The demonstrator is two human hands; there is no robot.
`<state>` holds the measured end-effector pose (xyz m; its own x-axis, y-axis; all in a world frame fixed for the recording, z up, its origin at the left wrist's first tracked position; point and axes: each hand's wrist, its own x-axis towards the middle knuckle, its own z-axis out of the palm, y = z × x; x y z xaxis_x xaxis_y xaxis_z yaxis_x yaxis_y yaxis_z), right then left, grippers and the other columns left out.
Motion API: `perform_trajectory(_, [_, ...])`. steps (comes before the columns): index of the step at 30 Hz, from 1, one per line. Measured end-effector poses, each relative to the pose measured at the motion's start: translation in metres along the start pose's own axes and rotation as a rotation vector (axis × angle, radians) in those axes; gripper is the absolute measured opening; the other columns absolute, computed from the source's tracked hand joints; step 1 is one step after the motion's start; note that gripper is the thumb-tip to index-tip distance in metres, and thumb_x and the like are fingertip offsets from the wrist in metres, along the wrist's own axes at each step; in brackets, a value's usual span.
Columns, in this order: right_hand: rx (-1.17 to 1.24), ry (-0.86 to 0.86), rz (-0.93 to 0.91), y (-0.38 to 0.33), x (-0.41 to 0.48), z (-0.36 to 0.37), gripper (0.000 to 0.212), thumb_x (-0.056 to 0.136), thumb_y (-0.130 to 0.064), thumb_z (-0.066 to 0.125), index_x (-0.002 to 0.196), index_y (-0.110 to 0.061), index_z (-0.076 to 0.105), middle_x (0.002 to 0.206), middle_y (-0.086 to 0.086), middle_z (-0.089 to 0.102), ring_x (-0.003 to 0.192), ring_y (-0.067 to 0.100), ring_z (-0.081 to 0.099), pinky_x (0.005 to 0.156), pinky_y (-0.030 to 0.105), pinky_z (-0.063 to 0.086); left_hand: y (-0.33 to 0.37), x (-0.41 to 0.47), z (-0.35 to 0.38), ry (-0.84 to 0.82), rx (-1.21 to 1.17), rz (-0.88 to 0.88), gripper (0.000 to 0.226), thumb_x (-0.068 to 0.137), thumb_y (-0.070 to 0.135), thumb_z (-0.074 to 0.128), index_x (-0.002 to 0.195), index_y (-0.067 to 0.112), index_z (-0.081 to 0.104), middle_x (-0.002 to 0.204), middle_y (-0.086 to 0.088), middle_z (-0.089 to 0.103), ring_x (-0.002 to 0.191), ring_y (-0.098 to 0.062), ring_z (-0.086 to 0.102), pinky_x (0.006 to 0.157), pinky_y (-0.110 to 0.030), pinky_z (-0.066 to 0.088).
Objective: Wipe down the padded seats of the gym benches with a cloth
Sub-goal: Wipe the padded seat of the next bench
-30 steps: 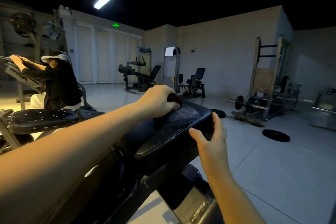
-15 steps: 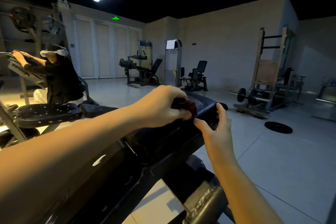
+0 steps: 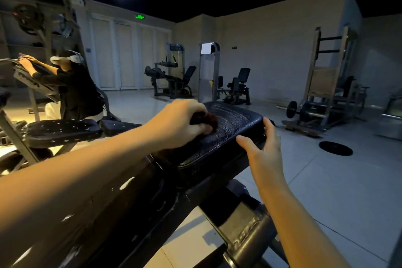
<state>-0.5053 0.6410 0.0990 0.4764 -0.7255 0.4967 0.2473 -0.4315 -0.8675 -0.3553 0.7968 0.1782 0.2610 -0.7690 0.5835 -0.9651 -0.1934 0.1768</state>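
Cloth (image 3: 205,118): small dark-red wad, bunched under the curled fingers of the left hand (image 3: 180,124) and pressed onto the top of the seat (image 3: 237,123), just left of the right hand (image 3: 264,150); only its front edge visible past the knuckles.

Seat: black, grained, padded, at the raised end of the bench (image 3: 141,202), directly under the left hand and flanked on its side edge by the right.

Right hand: spread open, thumb laid on the seat's near side edge, fingers reaching along that edge toward the far corner; nothing held, apparently steadying the pad. Any curl of fingertips under the rim not discernible.

Handling, as judged: cloth light, soft and limp, prone to folding or slipping from under a loose palm. Best taken by the bunched middle, fingers wrapped over the top, palm bearing down to keep the underside spread against the cover. Seat firm beneath a yielding skin, smooth enough for easy glide, grain likely to trap dirt; fixed in place, hence no lifting, only bracing at the side edge, clear of the wiping path.
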Motion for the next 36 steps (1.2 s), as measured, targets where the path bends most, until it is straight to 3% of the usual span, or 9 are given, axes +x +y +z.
perform_trajectory(4, [-0.002, 0.003, 0.001, -0.002, -0.002, 0.000, 0.078, 0.090, -0.026, 0.073, 0.155, -0.030, 0.032, 0.136, -0.007, 0.040, 0.122, 0.004, 0.044, 0.102, 0.027, 0.037, -0.034, 0.011, -0.007, 0.051, 0.176, -0.291, 0.020, 0.090, 0.035, 0.072, 0.095, 0.016, 0.069, 0.094, -0.004, 0.069, 0.091, -0.028, 0.064, 0.069, -0.033, 0.043])
perform_trajectory(7, [-0.010, 0.003, 0.008, -0.002, 0.000, 0.001, 0.079, 0.090, -0.028, 0.074, 0.156, -0.030, 0.031, 0.140, -0.006, 0.039, 0.130, 0.009, 0.042, 0.109, 0.032, 0.038, -0.003, 0.000, -0.008, -0.032, -0.039, -0.152, 0.015, 0.087, 0.036, 0.077, 0.084, 0.025, 0.068, 0.083, 0.006, 0.067, 0.079, -0.013, 0.064, 0.059, -0.026, 0.043])
perform_trajectory(10, [-0.017, 0.009, 0.003, -0.001, 0.001, 0.000, 0.081, 0.089, -0.028, 0.074, 0.157, -0.028, 0.029, 0.144, -0.007, 0.037, 0.134, 0.011, 0.038, 0.111, 0.034, 0.036, 0.012, -0.012, -0.008, -0.094, -0.101, 0.006, 0.014, 0.087, 0.036, 0.077, 0.089, 0.024, 0.071, 0.086, 0.008, 0.067, 0.080, -0.009, 0.063, 0.066, -0.026, 0.049])
perform_trajectory(16, [-0.008, 0.002, 0.003, -0.001, -0.002, 0.000, 0.080, 0.090, -0.028, 0.073, 0.157, -0.029, 0.029, 0.144, -0.006, 0.037, 0.132, 0.009, 0.038, 0.115, 0.037, 0.036, -0.054, 0.007, -0.015, 0.051, 0.169, -0.383, 0.017, 0.087, 0.036, 0.074, 0.085, 0.022, 0.065, 0.087, 0.002, 0.068, 0.092, -0.028, 0.066, 0.071, -0.033, 0.044])
perform_trajectory(22, [-0.002, -0.001, 0.009, 0.000, 0.002, 0.000, 0.080, 0.090, -0.025, 0.074, 0.157, -0.029, 0.030, 0.137, -0.007, 0.038, 0.124, 0.008, 0.042, 0.096, 0.023, 0.037, 0.020, 0.008, 0.004, -0.062, -0.055, 0.053, 0.015, 0.088, 0.034, 0.077, 0.096, 0.022, 0.072, 0.093, 0.008, 0.067, 0.086, -0.009, 0.063, 0.070, -0.025, 0.049])
perform_trajectory(28, [0.007, -0.003, 0.002, 0.000, -0.001, -0.001, 0.081, 0.090, -0.026, 0.073, 0.158, -0.030, 0.028, 0.134, -0.013, 0.035, 0.121, 0.000, 0.036, 0.101, 0.021, 0.034, -0.036, 0.048, 0.002, 0.034, 0.099, -0.376, 0.023, 0.087, 0.035, 0.075, 0.100, 0.016, 0.074, 0.094, -0.004, 0.072, 0.093, -0.028, 0.067, 0.077, -0.037, 0.054])
perform_trajectory(31, [0.004, -0.019, 0.013, 0.002, 0.002, -0.001, 0.081, 0.090, -0.025, 0.074, 0.157, -0.031, 0.028, 0.132, -0.012, 0.036, 0.109, -0.004, 0.042, 0.081, 0.009, 0.035, -0.006, 0.052, 0.004, -0.050, -0.100, -0.207, 0.015, 0.086, 0.033, 0.079, 0.087, 0.019, 0.073, 0.079, 0.005, 0.070, 0.079, -0.018, 0.068, 0.064, -0.028, 0.050])
perform_trajectory(34, [-0.003, -0.008, 0.006, 0.004, 0.006, -0.001, 0.082, 0.089, -0.026, 0.075, 0.156, -0.031, 0.029, 0.135, -0.007, 0.039, 0.118, 0.005, 0.042, 0.089, 0.016, 0.036, 0.028, 0.041, 0.016, -0.105, -0.128, 0.019, 0.012, 0.088, 0.031, 0.078, 0.093, 0.021, 0.074, 0.084, 0.008, 0.070, 0.078, -0.008, 0.067, 0.066, -0.025, 0.053])
perform_trajectory(36, [0.001, -0.009, 0.006, 0.004, 0.005, -0.001, 0.083, 0.089, -0.027, 0.075, 0.157, -0.030, 0.028, 0.137, -0.008, 0.038, 0.122, 0.005, 0.039, 0.096, 0.023, 0.036, 0.014, 0.050, 0.022, -0.021, -0.077, -0.066, 0.015, 0.089, 0.032, 0.076, 0.094, 0.018, 0.073, 0.085, 0.006, 0.070, 0.081, -0.014, 0.067, 0.067, -0.031, 0.052])
